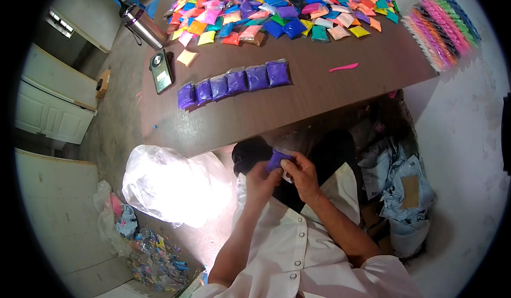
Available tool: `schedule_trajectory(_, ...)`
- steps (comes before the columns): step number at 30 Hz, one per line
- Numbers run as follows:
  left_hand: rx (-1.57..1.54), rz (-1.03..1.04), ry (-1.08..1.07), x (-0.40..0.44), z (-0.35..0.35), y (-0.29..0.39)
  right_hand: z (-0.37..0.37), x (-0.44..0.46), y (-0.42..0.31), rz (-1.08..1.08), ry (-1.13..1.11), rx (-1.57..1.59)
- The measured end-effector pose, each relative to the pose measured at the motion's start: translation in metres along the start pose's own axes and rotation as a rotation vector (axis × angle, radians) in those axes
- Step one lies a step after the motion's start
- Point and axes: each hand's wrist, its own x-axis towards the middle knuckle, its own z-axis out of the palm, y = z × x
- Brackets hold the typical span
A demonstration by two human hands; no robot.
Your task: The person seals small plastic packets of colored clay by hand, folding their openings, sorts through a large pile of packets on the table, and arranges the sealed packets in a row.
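Over my lap, just off the table's front edge, a small purple packet [274,160] is pinched between my two hands. My left hand [260,175] grips its left side with closed fingers. On the other side, the closed fingers and thumb of my right hand [302,175] hold its right edge. A row of several similar purple packets [228,83] lies side by side on the brown table [314,93] in front of me. To the right of that row rests a pink plastic knife-like tool [344,67].
Many colourful packets [287,11] are heaped at the table's far side. A phone [161,71] and a steel flask [144,27] stand at the left edge. Bundled coloured strips [444,23] lie at right. A clear plastic bag [159,186] and crumpled wrappers [407,191] are below.
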Motion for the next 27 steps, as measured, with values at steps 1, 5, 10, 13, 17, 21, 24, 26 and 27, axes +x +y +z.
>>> schedule_trajectory(1, 0.002, -0.001, 0.001, 0.0, -0.001, 0.0, 0.0, 0.001, -0.001, 0.018, -0.012, 0.027)
schedule_trajectory(5, 0.068, -0.051, -0.009, -0.004, 0.0, 0.017, 0.003, 0.0, -0.002, 0.048, 0.002, 0.064)
schedule_trajectory(10, 0.151, 0.102, -0.053, -0.006, 0.0, 0.01, -0.003, 0.003, -0.001, 0.038, 0.047, 0.104)
schedule_trajectory(13, 0.023, -0.025, -0.042, -0.002, -0.003, 0.004, -0.006, 0.004, 0.004, 0.013, 0.003, 0.067)
schedule_trajectory(17, 0.101, 0.023, -0.031, 0.0, -0.01, 0.002, -0.004, 0.001, 0.001, 0.022, -0.04, 0.0)
schedule_trajectory(21, 0.119, 0.037, 0.004, -0.001, -0.01, 0.007, -0.003, 0.0, -0.002, 0.055, -0.075, 0.074)
schedule_trajectory(24, 0.126, 0.027, -0.049, 0.0, -0.014, 0.006, -0.004, 0.002, -0.001, 0.047, -0.089, 0.074)
schedule_trajectory(26, 0.097, 0.027, -0.062, -0.003, -0.011, 0.009, -0.007, 0.002, 0.002, 0.03, -0.092, 0.067)
schedule_trajectory(27, 0.068, 0.029, -0.074, -0.004, -0.01, 0.011, -0.008, 0.003, 0.004, 0.014, -0.093, 0.037)
